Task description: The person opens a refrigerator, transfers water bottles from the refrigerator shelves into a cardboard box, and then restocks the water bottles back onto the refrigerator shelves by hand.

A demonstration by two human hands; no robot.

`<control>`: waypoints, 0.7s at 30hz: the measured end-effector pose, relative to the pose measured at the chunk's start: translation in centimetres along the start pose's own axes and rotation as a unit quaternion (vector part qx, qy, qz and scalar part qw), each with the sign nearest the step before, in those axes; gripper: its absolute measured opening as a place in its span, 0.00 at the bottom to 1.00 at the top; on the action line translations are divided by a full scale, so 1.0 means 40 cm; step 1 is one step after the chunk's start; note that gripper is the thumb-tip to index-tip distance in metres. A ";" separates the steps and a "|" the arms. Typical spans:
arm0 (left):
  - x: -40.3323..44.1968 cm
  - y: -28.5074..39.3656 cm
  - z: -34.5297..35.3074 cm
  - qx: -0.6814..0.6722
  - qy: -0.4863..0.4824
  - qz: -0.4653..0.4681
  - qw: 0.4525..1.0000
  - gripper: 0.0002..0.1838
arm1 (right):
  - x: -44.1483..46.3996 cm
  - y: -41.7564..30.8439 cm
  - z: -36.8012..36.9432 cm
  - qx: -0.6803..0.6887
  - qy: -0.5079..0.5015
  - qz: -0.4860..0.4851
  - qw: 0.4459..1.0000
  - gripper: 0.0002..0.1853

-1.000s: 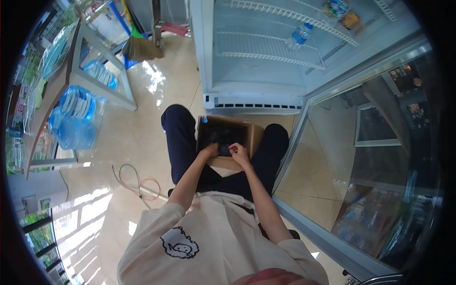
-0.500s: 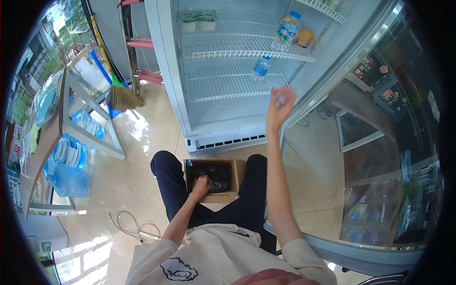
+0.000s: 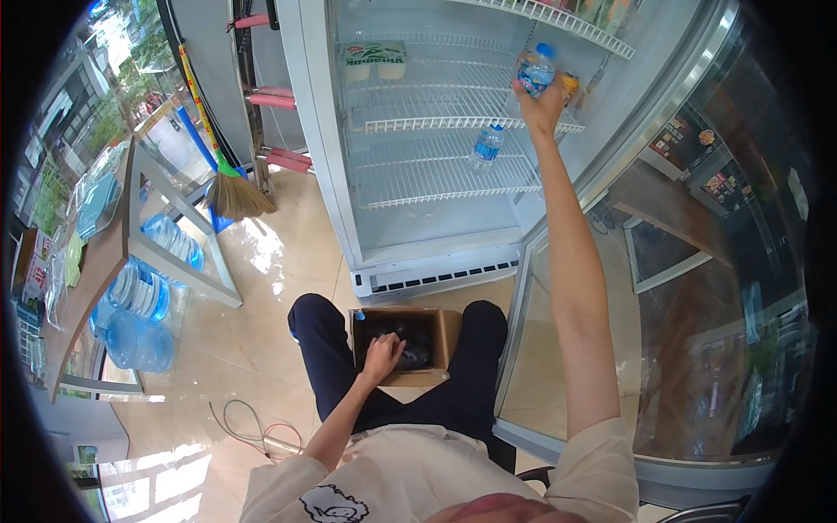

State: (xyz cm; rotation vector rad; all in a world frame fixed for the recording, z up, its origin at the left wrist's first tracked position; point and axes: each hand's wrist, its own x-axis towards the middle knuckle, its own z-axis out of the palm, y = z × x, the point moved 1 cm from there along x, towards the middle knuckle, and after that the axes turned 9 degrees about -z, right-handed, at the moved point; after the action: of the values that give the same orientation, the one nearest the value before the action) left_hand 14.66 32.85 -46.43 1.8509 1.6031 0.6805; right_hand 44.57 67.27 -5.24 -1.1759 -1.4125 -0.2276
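Note:
My right hand (image 3: 542, 105) reaches into the open fridge, its fingers closed around the lower part of a water bottle (image 3: 536, 71) with a blue cap, on the right of a wire shelf. An orange-labelled container (image 3: 570, 85) is partly hidden behind it. One shelf lower, a smaller water bottle (image 3: 487, 148) stands upright. My left hand (image 3: 384, 353) is in a cardboard box (image 3: 446, 336) between my legs, fingers curled against dark contents (image 3: 418, 344). What these contents are, and whether the fingers hold any, I cannot make out.
White packs (image 3: 375, 59) with green print sit on the shelf at left. The fridge's glass door (image 3: 567, 349) stands open at my right. At left are a broom (image 3: 235, 187), a table (image 3: 96, 261) and large water jugs (image 3: 139, 336). A cable (image 3: 248, 427) lies on the floor.
My right hand has moved up from in front of the lower shelf to the bottle on the shelf above. My left hand stays in the box, shifted slightly. The whole view has tilted a little.

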 end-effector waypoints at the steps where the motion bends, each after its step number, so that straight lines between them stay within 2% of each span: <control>1: 0.003 0.026 -0.021 -0.014 0.012 0.006 1.000 0.11 | -0.017 -0.017 -0.003 0.020 0.034 -0.004 0.999 0.45; 4: 0.053 0.124 -0.083 -0.068 0.065 0.043 0.995 0.10 | -0.117 -0.112 -0.035 0.082 0.207 -0.050 0.974 0.45; 6: 0.141 0.175 -0.104 -0.083 0.107 0.089 0.987 0.09 | -0.212 -0.193 -0.078 0.310 0.263 0.037 0.913 0.42; 9: 0.281 0.314 -0.181 -0.028 0.143 0.173 0.974 0.09 | -0.425 -0.260 -0.175 0.314 0.282 0.088 0.902 0.37; 12: 0.410 0.401 -0.210 -0.026 0.124 0.236 0.963 0.13 | -0.735 -0.264 -0.244 0.298 0.294 0.146 0.896 0.33; 14: 0.489 0.460 -0.234 -0.022 0.125 0.273 0.954 0.16 | -0.930 -0.275 -0.300 0.240 0.245 0.267 0.901 0.34; 16: 0.576 0.504 -0.244 0.006 0.128 0.311 0.942 0.19 | -1.125 -0.251 -0.356 0.271 0.179 0.350 0.879 0.36; 18: 0.662 0.558 -0.252 0.052 0.124 0.326 0.936 0.26 | -1.269 -0.231 -0.436 0.225 0.051 0.371 0.900 0.37; 20: 0.725 0.631 -0.265 0.125 0.115 0.313 0.935 0.33 | -1.354 -0.240 -0.506 0.217 -0.031 0.380 0.899 0.37; 21: 0.752 0.671 -0.270 0.172 0.112 0.300 0.932 0.37 | -1.377 -0.250 -0.532 0.207 -0.036 0.379 0.901 0.35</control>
State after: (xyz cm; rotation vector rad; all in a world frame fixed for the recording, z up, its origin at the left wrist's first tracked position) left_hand 29.70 61.07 -19.64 2.6535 1.3418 0.9401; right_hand 37.61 19.52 -40.68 -1.2840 -0.9019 0.6423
